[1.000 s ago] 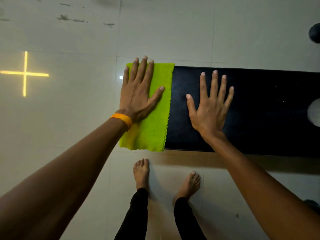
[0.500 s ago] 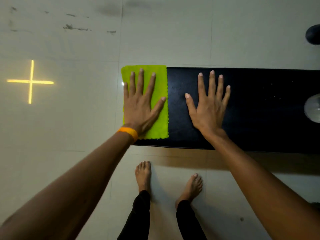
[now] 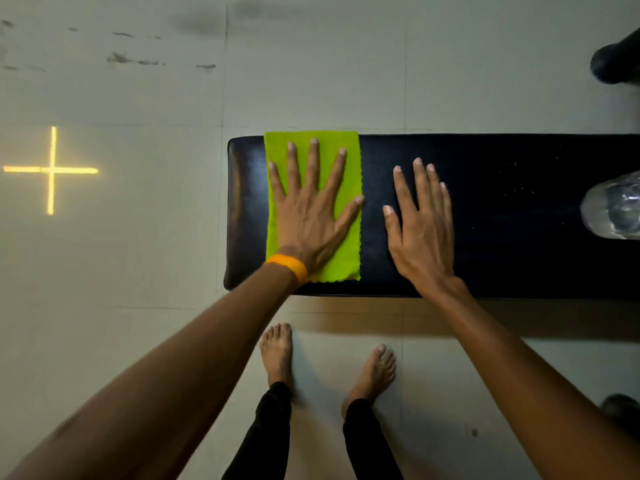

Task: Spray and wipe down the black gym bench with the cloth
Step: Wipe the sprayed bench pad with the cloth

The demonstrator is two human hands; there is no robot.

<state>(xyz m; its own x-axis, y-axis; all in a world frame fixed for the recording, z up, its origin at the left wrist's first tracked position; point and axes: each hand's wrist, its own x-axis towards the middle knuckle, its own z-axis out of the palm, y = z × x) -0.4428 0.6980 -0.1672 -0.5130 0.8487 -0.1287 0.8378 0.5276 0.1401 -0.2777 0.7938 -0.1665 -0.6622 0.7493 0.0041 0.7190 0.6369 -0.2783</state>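
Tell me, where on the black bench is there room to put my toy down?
The bench is bare between the right hand and the clear bottle at its right end. A thin bare strip lies between the bench's left end and the green cloth. It is crowded where the left hand presses the cloth, beside the right hand.

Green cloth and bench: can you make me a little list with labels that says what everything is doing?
bench: black bench, long, on pale floor
cloth: green cloth lying flat near the bench's left end
left hand: left hand pressed flat on the cloth, fingers spread
right hand: right hand flat on bare bench beside the cloth
wristband: orange wristband on left wrist
bottle: clear bottle at the frame's right edge
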